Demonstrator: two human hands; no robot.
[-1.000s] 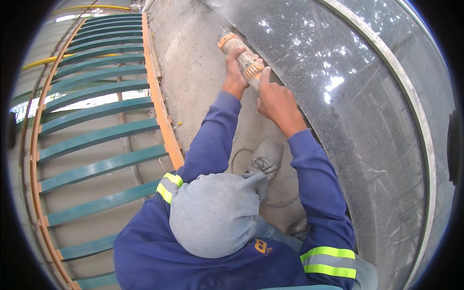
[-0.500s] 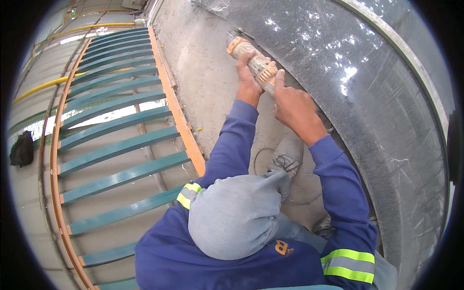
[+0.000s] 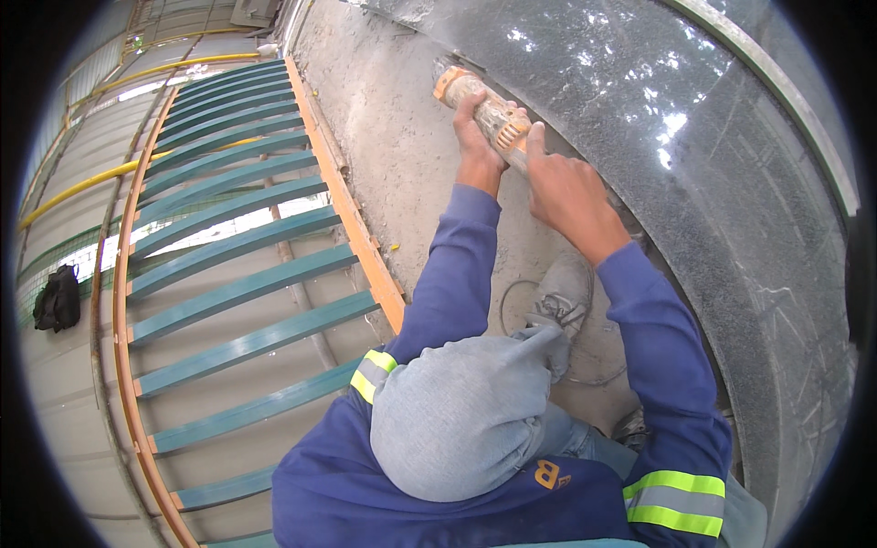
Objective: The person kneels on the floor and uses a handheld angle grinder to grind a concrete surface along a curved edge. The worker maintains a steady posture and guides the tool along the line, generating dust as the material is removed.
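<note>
Nearest my camera, I see a pale grey cloth head covering (image 3: 457,416) above a blue jacket (image 3: 402,498) with reflective bands on the sleeves. Beyond the cuffs, both hands meet on a dusty orange power tool, which I take for an angle grinder (image 3: 494,112). The left hand (image 3: 480,151) is wrapped around the middle of its body, fingers curled closely. The right hand (image 3: 568,194) is closed around the rear end, its index finger lying straight along the casing.

The grinder's head sits just beside the edge of a dark, glossy slab (image 3: 653,137), likely stone; I cannot make out a disc or tell whether it touches. I judge the edge work to be under way, with the grinder near the slab's far corner. The face is dull and speckled along the border, but I cannot tell how much of the edge is finished or left.

Below the hands I find a dusty shoe (image 3: 565,297) and a thin looped cord (image 3: 503,306) on the powdery floor (image 3: 393,183). To the left stands a teal slatted rack (image 3: 245,294); past it, a black bag (image 3: 58,300) and a yellow pipe (image 3: 100,181).
</note>
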